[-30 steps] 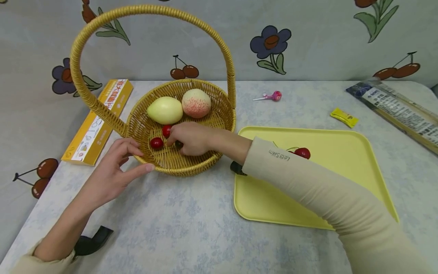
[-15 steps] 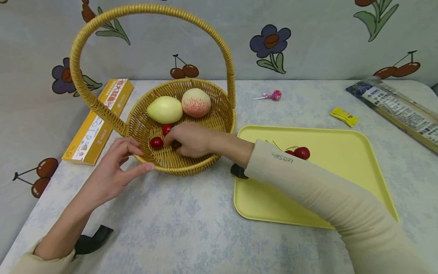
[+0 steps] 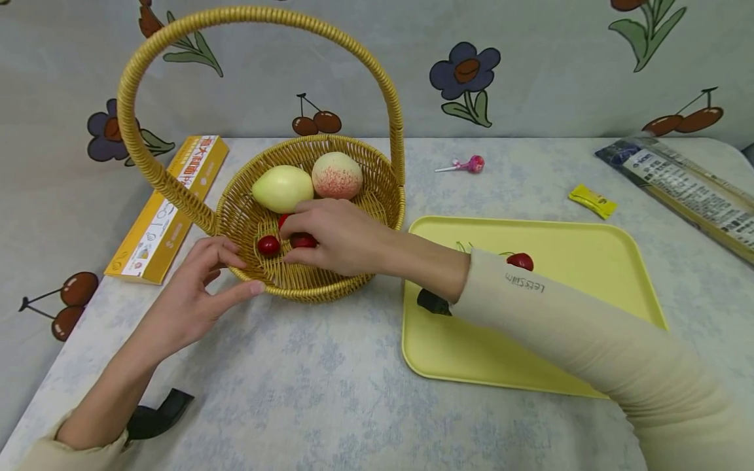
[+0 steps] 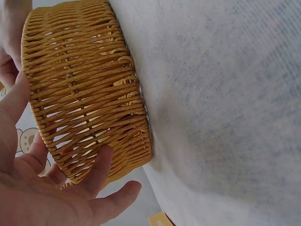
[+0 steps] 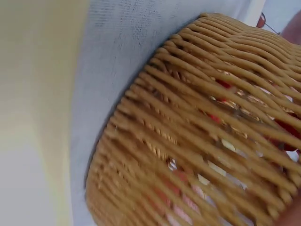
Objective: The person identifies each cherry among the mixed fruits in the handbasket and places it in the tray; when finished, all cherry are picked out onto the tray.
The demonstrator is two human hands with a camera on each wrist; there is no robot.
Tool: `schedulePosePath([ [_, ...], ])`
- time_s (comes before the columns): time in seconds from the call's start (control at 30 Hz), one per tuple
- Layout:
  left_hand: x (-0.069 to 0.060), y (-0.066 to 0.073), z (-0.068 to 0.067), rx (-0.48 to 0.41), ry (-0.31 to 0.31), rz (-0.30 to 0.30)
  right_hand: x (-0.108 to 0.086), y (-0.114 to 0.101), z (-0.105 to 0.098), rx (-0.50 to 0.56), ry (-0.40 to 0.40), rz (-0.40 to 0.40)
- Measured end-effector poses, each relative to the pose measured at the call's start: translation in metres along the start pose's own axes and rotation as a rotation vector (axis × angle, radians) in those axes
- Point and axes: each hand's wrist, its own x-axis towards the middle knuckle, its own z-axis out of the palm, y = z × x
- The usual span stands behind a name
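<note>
A wicker basket (image 3: 318, 291) with a tall arched handle stands on the table. My left hand (image 3: 197, 294) grips its near-left rim, thumb and bent fingers on the weave. Inside the basket, my right hand (image 3: 338, 239) pinches a dark red cherry (image 3: 303, 241) between thumb and fingers. One cherry (image 3: 268, 246) lies to its left; another, partly covered by the fingers, is just behind. At the basket's back sit a pale yellow-green fruit (image 3: 284, 189) and a peach (image 3: 337, 175). The right wrist view shows mostly the basket wall (image 5: 188, 122), with red glimpsed through the gaps.
A yellow tray (image 3: 471, 353) lies to the right under my right sleeve, bearing a cherry (image 3: 520, 261) with green stems nearby. Behind it are a lollipop (image 3: 471, 164) and a yellow-wrapped sweet (image 3: 592, 201). A long packet (image 3: 683, 186) lies far right, an orange box (image 3: 167, 216) left.
My right hand has shifted slightly up and its forearm to the right, so the cherry between its fingers shows more. The sleeve covers more of the tray's cherries. My left hand stays put.
</note>
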Motion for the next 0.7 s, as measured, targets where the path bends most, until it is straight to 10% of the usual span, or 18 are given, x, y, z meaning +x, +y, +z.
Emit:
schedulePosePath([
  [0.47,-0.002,0.000,-0.001,-0.004,0.005,0.007,-0.062,-0.003,-0.042,0.076,0.100,-0.047],
  [0.7,0.000,-0.001,0.000,-0.006,0.007,0.020,-0.118,0.010,-0.056,0.095,0.141,0.059],
])
